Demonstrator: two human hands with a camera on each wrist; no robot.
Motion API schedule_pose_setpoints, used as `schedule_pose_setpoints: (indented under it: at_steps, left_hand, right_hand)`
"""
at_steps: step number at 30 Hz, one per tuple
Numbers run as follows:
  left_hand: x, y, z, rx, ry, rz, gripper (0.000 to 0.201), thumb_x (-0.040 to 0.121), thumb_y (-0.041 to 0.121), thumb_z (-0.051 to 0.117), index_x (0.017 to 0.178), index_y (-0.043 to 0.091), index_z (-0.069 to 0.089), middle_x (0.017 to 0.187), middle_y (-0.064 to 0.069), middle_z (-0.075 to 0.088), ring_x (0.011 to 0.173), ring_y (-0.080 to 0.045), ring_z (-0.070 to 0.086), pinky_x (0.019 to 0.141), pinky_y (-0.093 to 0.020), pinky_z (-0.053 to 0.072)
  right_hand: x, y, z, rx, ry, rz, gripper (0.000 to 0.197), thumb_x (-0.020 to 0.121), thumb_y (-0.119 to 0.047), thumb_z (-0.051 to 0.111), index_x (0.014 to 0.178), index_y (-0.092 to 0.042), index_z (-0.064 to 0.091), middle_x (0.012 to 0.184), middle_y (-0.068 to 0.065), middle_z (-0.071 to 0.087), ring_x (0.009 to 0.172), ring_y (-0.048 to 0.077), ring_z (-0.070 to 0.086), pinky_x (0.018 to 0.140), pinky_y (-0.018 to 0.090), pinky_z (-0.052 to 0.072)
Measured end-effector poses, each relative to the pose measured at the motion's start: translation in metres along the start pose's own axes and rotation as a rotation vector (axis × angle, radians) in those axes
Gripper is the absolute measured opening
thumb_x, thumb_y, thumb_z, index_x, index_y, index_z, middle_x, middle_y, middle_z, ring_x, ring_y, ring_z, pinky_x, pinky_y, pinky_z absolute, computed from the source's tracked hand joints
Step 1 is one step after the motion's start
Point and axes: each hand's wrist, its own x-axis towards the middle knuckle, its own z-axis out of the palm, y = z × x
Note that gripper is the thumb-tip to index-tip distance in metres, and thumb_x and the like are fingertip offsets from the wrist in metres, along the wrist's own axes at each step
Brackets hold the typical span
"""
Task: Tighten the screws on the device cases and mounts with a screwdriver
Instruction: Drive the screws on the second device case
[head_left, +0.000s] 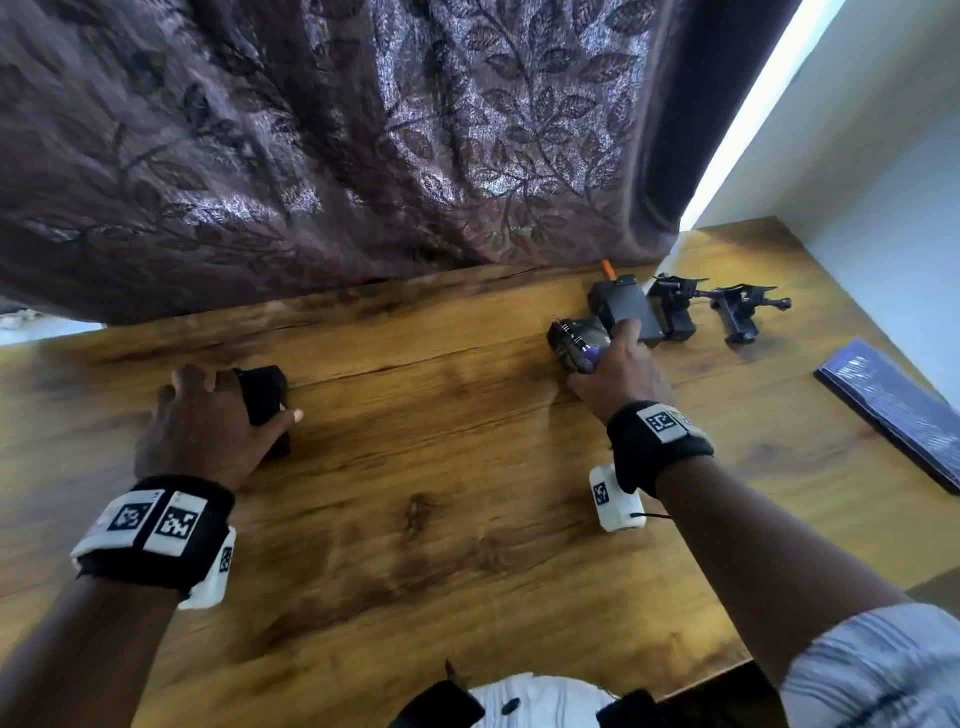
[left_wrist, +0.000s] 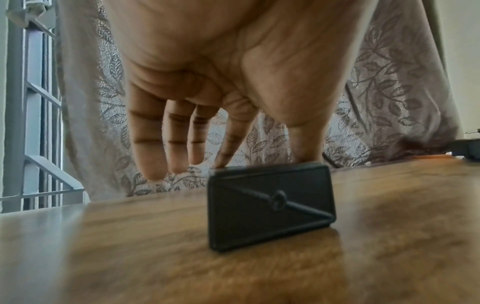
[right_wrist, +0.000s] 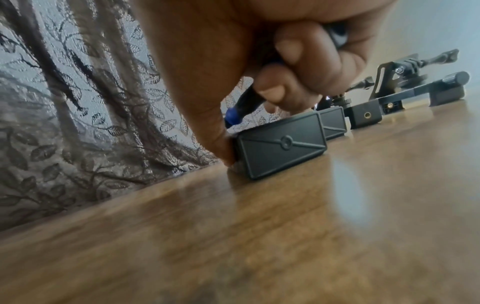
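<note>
There are three black box-shaped cases on the brown wooden table (head_left: 415, 519). One black case (left_wrist: 270, 205) stands alone on the left, and the left hand (head_left: 208, 431) holds it from above with thumb and pointer finger while the other fingers hang straight. Its end is a flat rectangle with a raised X and a small ring in the middle. Two more cases (right_wrist: 281, 145) sit side by side on the right. The right hand (head_left: 618, 369) curls around a thin black and blue screwdriver (right_wrist: 242, 105), and its thumb touches the nearer case. Two black mounts (head_left: 743, 312) with knobs lie just past them. A leafy purple curtain (head_left: 363, 130) hangs behind.
</note>
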Motion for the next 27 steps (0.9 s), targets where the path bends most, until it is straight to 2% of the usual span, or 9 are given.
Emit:
schedule_pose_setpoints:
  at_steps: [4, 7, 9, 11, 15, 18, 22, 25, 27]
  left_hand:
    - [-0.006, 0.024, -0.012, -0.201, 0.045, 0.124, 0.051, 0.09, 0.054, 0.072, 0.114, 0.009, 0.065, 0.129, -0.028, 0.054, 0.114, -0.048, 0.054, 0.092, -0.054, 0.049]
    - [-0.018, 0.054, -0.021, -0.628, -0.048, 0.246, 0.053, 0.097, 0.051, 0.065, 0.139, 0.02, 0.058, 0.133, -0.003, 0.062, 0.117, -0.026, 0.06, 0.096, -0.04, 0.048]
    - [-0.033, 0.078, -0.025, -1.04, -0.249, 0.208, 0.06, 0.096, 0.058, 0.063, 0.147, 0.03, 0.05, 0.139, 0.009, 0.058, 0.125, -0.013, 0.059, 0.104, -0.036, 0.047]
    - [-0.045, 0.101, -0.022, -1.417, -0.417, 0.092, 0.062, 0.094, 0.061, 0.059, 0.146, 0.028, 0.049, 0.143, 0.0, 0.061, 0.129, -0.019, 0.061, 0.11, -0.044, 0.048]
    - [-0.065, 0.127, -0.022, -1.834, -0.606, -0.051, 0.091, 0.083, 0.08, 0.054, 0.153, 0.023, 0.044, 0.141, -0.01, 0.064, 0.13, -0.028, 0.063, 0.101, -0.052, 0.054]
    - [-0.078, 0.139, -0.035, -2.063, -0.628, -0.021, 0.079, 0.097, 0.072, 0.037, 0.152, 0.016, 0.048, 0.145, -0.014, 0.061, 0.136, -0.032, 0.057, 0.113, -0.056, 0.045]
    - [-0.089, 0.148, -0.053, -2.144, -0.601, 0.015, 0.087, 0.095, 0.071, 0.027, 0.145, 0.006, 0.055, 0.122, -0.016, 0.072, 0.106, -0.03, 0.073, 0.091, -0.043, 0.061]
    - [-0.093, 0.139, -0.058, -2.137, -0.575, 0.037, 0.094, 0.093, 0.076, 0.023, 0.147, 0.005, 0.053, 0.125, -0.018, 0.07, 0.109, -0.031, 0.069, 0.089, -0.046, 0.061]
    - [-0.097, 0.131, -0.06, -2.147, -0.55, 0.055, 0.094, 0.091, 0.078, 0.027, 0.147, 0.006, 0.053, 0.13, -0.021, 0.067, 0.114, -0.033, 0.066, 0.098, -0.052, 0.056]
  right_hand:
    - [-0.02, -0.004, -0.01, 0.123, -0.041, -0.034, 0.063, 0.072, -0.038, 0.077, 0.116, -0.021, 0.035, 0.103, 0.009, 0.064, 0.086, 0.034, 0.062, 0.073, 0.039, 0.051]
    - [-0.042, -0.016, -0.018, 0.251, -0.079, -0.094, 0.065, 0.072, -0.036, 0.079, 0.12, -0.022, 0.038, 0.101, 0.005, 0.066, 0.083, 0.028, 0.062, 0.069, 0.034, 0.049]
    - [-0.058, -0.028, -0.027, 0.351, -0.097, -0.144, 0.066, 0.072, -0.033, 0.083, 0.121, -0.022, 0.04, 0.096, 0.001, 0.067, 0.078, 0.02, 0.062, 0.058, 0.025, 0.044]
    - [-0.074, -0.041, -0.038, 0.458, -0.106, -0.202, 0.067, 0.071, -0.032, 0.087, 0.12, -0.023, 0.043, 0.091, -0.008, 0.065, 0.077, 0.009, 0.061, 0.054, 0.012, 0.039]
    - [-0.101, -0.062, -0.059, 0.624, -0.145, -0.293, 0.066, 0.068, -0.036, 0.09, 0.116, -0.027, 0.046, 0.093, -0.016, 0.066, 0.076, -0.01, 0.061, 0.059, 0.004, 0.04]
    - [-0.113, -0.072, -0.064, 0.624, -0.181, -0.378, 0.067, 0.064, -0.044, 0.091, 0.112, -0.033, 0.046, 0.099, -0.013, 0.07, 0.086, 0.001, 0.066, 0.07, 0.018, 0.046]
    - [-0.125, -0.072, -0.067, 0.605, -0.301, -0.456, 0.065, 0.062, -0.052, 0.088, 0.112, -0.037, 0.05, 0.098, -0.01, 0.072, 0.081, 0.0, 0.065, 0.067, 0.022, 0.049]
    - [-0.134, -0.063, -0.083, 0.761, -0.471, -0.416, 0.043, 0.079, -0.025, 0.083, 0.112, -0.03, 0.057, 0.101, 0.001, 0.072, 0.048, 0.004, 0.053, 0.04, 0.02, 0.037]
    - [-0.139, -0.055, -0.098, 0.838, -0.51, -0.371, 0.031, 0.088, -0.007, 0.071, 0.112, -0.023, 0.059, 0.094, 0.014, 0.068, 0.043, 0.015, 0.045, 0.036, 0.022, 0.03]
